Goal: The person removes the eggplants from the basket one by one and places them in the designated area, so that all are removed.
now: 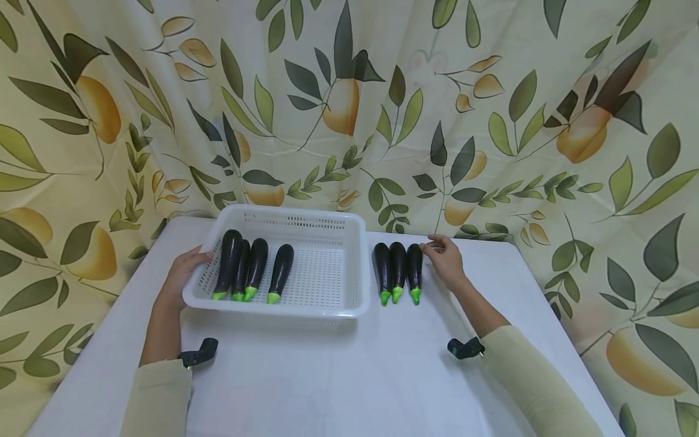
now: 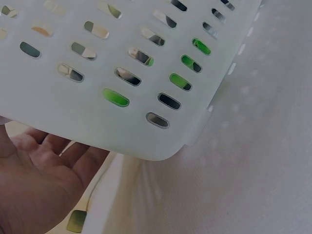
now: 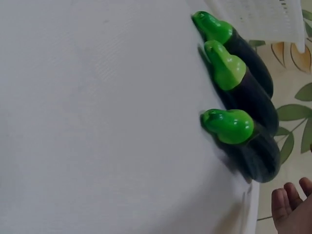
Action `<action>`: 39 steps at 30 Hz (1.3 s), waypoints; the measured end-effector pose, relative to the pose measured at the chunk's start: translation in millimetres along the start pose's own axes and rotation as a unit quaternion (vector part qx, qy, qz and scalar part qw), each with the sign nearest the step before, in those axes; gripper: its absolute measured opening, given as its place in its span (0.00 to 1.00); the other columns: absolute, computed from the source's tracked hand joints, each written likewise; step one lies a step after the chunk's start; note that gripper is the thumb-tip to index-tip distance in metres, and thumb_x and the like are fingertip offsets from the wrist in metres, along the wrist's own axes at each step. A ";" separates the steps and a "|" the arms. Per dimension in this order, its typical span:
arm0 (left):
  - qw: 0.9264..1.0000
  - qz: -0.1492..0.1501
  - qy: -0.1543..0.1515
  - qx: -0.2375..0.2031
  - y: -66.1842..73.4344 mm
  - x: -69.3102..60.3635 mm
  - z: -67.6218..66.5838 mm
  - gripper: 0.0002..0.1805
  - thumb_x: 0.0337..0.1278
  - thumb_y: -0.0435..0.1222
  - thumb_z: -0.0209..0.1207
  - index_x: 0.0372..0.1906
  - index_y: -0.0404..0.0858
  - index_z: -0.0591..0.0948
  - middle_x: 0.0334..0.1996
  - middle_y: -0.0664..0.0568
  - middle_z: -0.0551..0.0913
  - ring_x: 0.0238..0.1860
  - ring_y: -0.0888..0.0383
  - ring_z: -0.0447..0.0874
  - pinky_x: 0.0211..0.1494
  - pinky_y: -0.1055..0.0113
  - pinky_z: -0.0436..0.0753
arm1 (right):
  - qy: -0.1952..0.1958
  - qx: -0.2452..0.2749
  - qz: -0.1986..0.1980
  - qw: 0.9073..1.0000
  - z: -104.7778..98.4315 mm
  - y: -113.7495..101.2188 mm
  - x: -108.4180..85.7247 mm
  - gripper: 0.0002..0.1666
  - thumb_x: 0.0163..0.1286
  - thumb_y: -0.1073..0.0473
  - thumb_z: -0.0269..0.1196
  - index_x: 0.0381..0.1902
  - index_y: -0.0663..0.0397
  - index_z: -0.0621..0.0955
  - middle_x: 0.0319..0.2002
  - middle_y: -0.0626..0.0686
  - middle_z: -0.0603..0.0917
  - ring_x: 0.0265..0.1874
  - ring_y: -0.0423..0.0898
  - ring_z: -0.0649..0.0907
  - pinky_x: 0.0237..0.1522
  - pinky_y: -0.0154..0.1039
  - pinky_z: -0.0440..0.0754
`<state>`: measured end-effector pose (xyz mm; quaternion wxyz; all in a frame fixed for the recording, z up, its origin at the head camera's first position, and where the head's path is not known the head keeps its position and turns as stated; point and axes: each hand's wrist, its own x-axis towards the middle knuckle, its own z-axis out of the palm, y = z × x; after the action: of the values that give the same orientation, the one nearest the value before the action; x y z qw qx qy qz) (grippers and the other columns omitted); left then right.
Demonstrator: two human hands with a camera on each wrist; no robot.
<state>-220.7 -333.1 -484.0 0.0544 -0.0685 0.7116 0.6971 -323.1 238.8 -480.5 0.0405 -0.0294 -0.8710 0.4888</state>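
Observation:
A white plastic basket (image 1: pixel 327 308) stands on the left half of the table. Inside, toward its left, lie several dark purple eggplants (image 1: pixel 283 270) with green stem ends. My left hand (image 1: pixel 177 276) holds the basket's left rim; the left wrist view shows the hand (image 2: pixel 44 180) at the edge of the slotted wall (image 2: pixel 63 112), its fingertips partly hidden. Right of the basket, three eggplants (image 1: pixel 398 270) lie side by side on the table. My right hand (image 1: pixel 446 262) is beside the rightmost eggplant (image 3: pixel 261 151), fingers loosely bent around nothing.
A white cloth covers the table (image 1: pixel 327 382). Behind it hangs a curtain (image 1: pixel 404 36) printed with leaves and fruit, close to the table's back edge. A small black device (image 1: pixel 466 348) sits at each wrist.

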 end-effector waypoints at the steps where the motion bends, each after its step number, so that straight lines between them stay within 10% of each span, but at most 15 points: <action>1: 1.000 0.001 -0.001 0.000 0.1 0.3 0.1 0.36 0.83 0.49 0.47 0.85 0.39 0.54 0.76 0.38 0.65 0.48 0.67 0.84 0.49 0.67 0.86 | -0.001 0.002 -0.006 1.000 -0.2 -2.4 0.5 0.32 0.80 0.54 0.62 0.73 0.67 0.71 0.63 0.67 0.77 0.64 0.60 0.77 0.57 0.42 0.77; 19: 1.000 0.004 -0.007 -0.011 -2.7 1.9 -2.4 0.36 0.83 0.48 0.48 0.85 0.39 0.55 0.66 0.52 0.76 0.49 0.67 0.85 0.50 0.66 0.86 | -0.094 0.077 -0.104 0.987 25.6 -57.2 -0.6 0.33 0.79 0.59 0.63 0.75 0.66 0.67 0.68 0.70 0.73 0.69 0.63 0.74 0.70 0.59 0.71; 28: 1.000 -0.003 -0.006 -0.008 -0.1 2.5 -1.8 0.36 0.83 0.48 0.48 0.85 0.40 0.54 0.72 0.43 0.70 0.48 0.68 0.84 0.50 0.66 0.86 | -0.144 0.107 -0.149 0.972 44.5 -75.1 -2.4 0.29 0.78 0.62 0.62 0.71 0.71 0.70 0.66 0.68 0.75 0.65 0.61 0.77 0.63 0.41 0.77; 39: 1.000 -0.007 -0.008 -0.005 -0.4 2.4 -1.4 0.36 0.84 0.47 0.46 0.85 0.39 0.54 0.72 0.44 0.71 0.47 0.68 0.85 0.49 0.66 0.86 | -0.160 0.107 -0.164 0.967 67.9 -98.8 -1.9 0.25 0.77 0.62 0.64 0.68 0.67 0.76 0.61 0.64 0.80 0.60 0.58 0.81 0.59 0.43 0.82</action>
<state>-223.0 -334.6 -484.8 0.0645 -0.0688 0.7073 0.7006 -329.0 129.5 -431.5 -0.0166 0.1972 -0.8014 0.5645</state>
